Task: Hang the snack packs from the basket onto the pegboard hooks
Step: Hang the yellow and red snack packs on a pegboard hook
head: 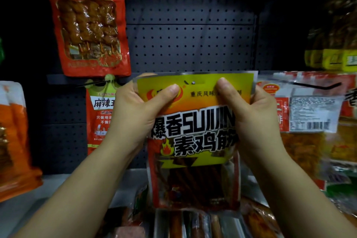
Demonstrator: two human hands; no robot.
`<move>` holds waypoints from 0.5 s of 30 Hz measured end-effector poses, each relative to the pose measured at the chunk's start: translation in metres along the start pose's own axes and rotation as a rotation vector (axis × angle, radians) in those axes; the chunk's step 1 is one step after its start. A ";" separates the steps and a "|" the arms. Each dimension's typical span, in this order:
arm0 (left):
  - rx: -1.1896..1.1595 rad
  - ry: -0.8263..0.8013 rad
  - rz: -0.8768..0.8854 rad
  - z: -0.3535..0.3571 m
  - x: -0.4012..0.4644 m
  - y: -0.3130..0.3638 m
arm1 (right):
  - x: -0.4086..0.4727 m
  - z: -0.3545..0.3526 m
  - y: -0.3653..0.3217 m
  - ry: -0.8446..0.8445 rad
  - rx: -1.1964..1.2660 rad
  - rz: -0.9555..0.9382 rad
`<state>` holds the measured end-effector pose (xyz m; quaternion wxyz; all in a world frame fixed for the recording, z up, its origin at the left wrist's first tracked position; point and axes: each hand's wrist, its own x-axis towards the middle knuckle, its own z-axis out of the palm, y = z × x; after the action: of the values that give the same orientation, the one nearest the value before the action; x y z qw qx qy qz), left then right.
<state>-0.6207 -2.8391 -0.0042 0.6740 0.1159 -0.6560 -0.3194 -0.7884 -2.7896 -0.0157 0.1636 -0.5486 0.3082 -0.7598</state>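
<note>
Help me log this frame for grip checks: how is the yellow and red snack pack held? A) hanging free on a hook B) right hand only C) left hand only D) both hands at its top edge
D: the left hand and right hand each pinch the top of the snack pack beside its hang hole.

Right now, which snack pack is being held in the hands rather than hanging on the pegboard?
The yellow-topped pack with bold black lettering: left hand and right hand pinch its top corners. The red packs hang on hooks.
</note>
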 end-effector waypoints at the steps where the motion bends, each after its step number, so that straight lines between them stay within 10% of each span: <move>1: -0.001 0.004 -0.019 0.000 0.001 -0.002 | 0.001 0.000 0.002 0.002 -0.005 0.019; 15: 0.043 0.029 -0.164 -0.028 -0.003 -0.062 | -0.001 -0.003 0.047 0.049 -0.113 0.190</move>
<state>-0.6109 -2.8920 -0.0452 0.6525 0.1885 -0.6411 -0.3573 -0.7946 -2.8236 -0.0477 0.1963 -0.5065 0.4050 -0.7354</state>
